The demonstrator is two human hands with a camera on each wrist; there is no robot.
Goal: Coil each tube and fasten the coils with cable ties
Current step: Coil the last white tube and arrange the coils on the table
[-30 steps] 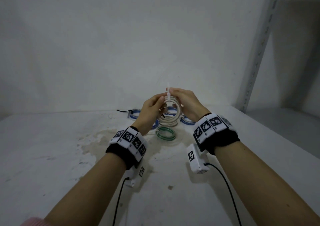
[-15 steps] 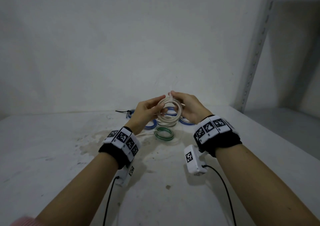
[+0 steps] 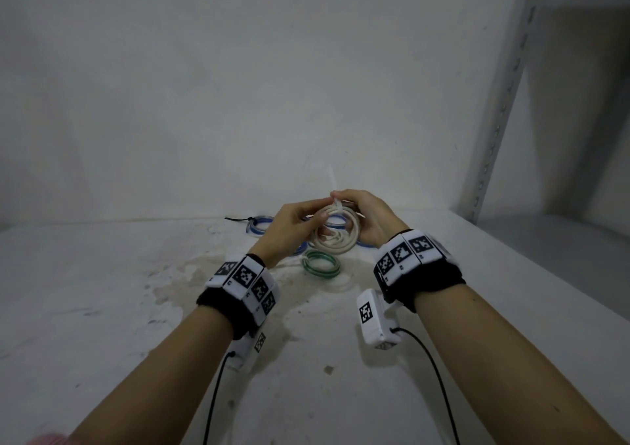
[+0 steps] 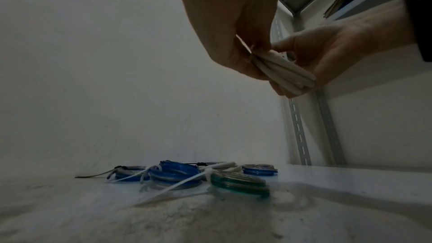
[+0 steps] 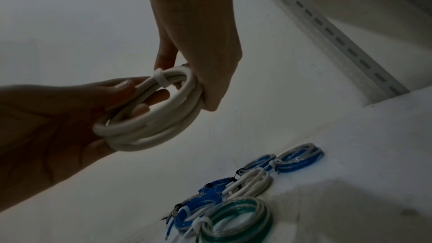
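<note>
Hands meet in the air: your left hand (image 3: pixel 289 226) curls round the white coil (image 3: pixel 335 231), fingers through its ring, while your right hand (image 3: pixel 371 219) pinches its top by the cable tie (image 5: pixel 159 79). Below them lies the green coil (image 3: pixel 320 263) among blue coils (image 4: pixel 174 173).

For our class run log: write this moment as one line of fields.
phase: fastening | left hand: grips white coil | right hand: grips coil at cable tie | table: tied green coil, blue coils
</note>
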